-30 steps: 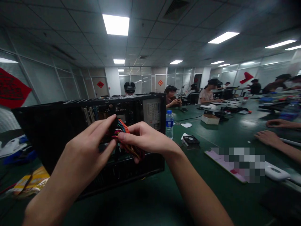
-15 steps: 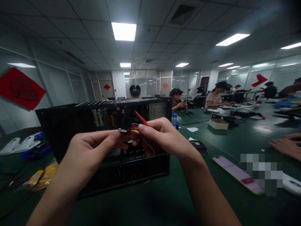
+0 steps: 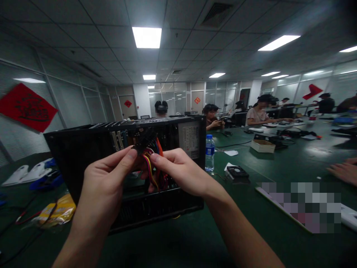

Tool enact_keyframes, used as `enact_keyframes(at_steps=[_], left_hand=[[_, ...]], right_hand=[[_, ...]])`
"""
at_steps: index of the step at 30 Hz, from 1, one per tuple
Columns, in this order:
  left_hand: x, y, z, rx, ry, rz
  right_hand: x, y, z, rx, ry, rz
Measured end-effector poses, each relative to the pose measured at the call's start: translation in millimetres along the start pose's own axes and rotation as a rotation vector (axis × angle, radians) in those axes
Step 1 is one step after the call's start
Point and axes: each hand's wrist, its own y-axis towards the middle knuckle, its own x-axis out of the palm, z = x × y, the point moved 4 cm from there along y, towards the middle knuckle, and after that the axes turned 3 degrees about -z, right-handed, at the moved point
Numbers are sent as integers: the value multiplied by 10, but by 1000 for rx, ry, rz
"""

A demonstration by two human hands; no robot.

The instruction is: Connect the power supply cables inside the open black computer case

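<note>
An open black computer case (image 3: 83, 149) stands on its side on the green table (image 3: 251, 223) in front of me. My left hand (image 3: 107, 182) pinches a black connector (image 3: 143, 143) between thumb and fingers. My right hand (image 3: 178, 169) grips the bundle of coloured wires (image 3: 153, 169) that runs from that connector down into the case. Both hands are held up just in front of the case's open side, close together. A grey power supply (image 3: 189, 137) sits in the case's upper right corner.
A water bottle (image 3: 209, 152) and a small black fan (image 3: 237, 172) stand right of the case. A yellow packet (image 3: 57, 212) and cables lie at left. Another person's hand (image 3: 344, 171) rests on the table at right. Several people sit at the far tables.
My hands have lowered slightly and turned the connector upward, the wire bundle now hanging down between them. The view has shifted a little to the left.
</note>
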Motion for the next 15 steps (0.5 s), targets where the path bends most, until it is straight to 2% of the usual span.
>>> enact_keyframes(at_steps=[5,12,15], left_hand=[[9,-6,-33,-33,-85,56],[111,20,-107,-82,-177,-21],[121,25,-131,-107,-187,11]], right_hand=[[50,38,30,-48,-68,31],[39,60,60,-36,-31,6],[44,79,86,-42,10,-5]])
